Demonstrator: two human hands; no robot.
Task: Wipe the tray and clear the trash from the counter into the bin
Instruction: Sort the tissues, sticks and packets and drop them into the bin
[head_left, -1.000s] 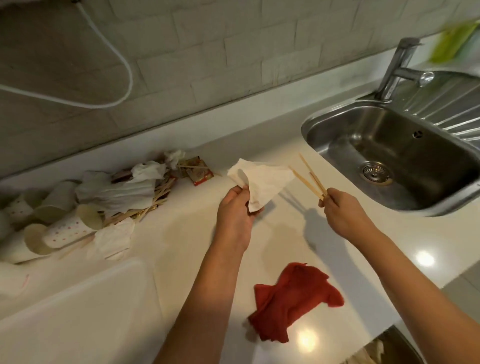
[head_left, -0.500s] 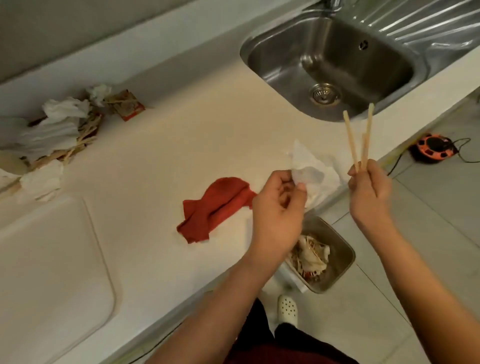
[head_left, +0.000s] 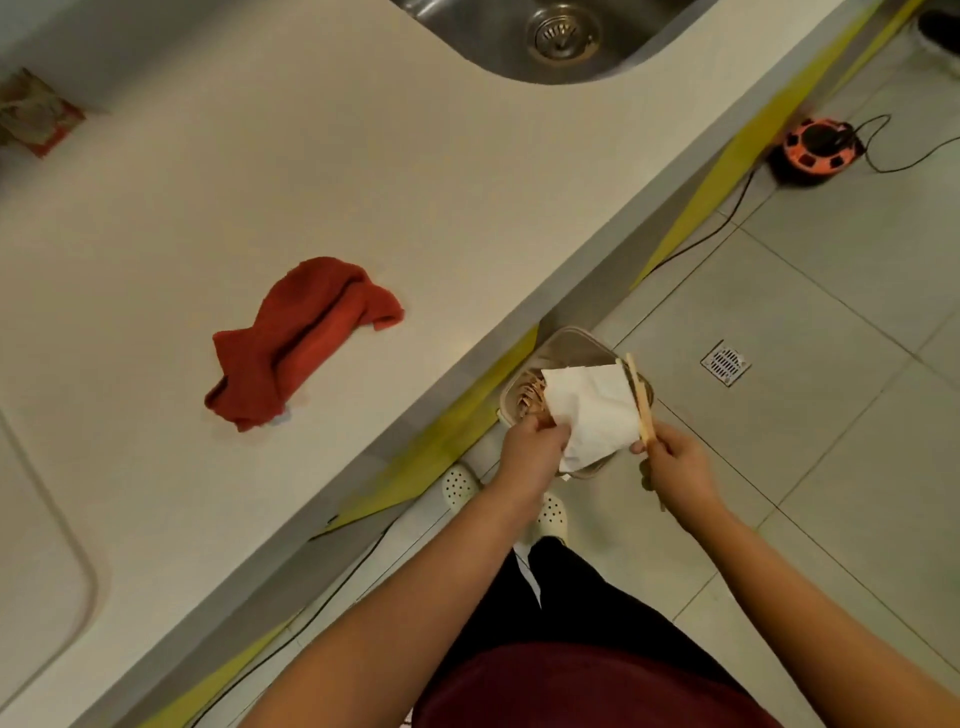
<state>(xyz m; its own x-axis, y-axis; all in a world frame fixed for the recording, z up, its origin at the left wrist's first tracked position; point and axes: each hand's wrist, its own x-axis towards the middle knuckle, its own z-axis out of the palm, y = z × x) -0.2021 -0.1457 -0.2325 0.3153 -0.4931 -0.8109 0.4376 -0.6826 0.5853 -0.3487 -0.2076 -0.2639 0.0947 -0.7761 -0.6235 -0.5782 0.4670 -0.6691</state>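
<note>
- Our left hand (head_left: 530, 449) pinches the white napkin (head_left: 589, 410); our right hand (head_left: 675, 467) grips the chopsticks (head_left: 640, 397), long axis pointing away from us
- Both hang directly over the bin (head_left: 571, 340) on the floor; letting go should suffice, we judge

Both hands' napkin (head_left: 592, 410) and chopsticks (head_left: 640, 397) now apparently over bin (head_left: 571, 343).
</note>
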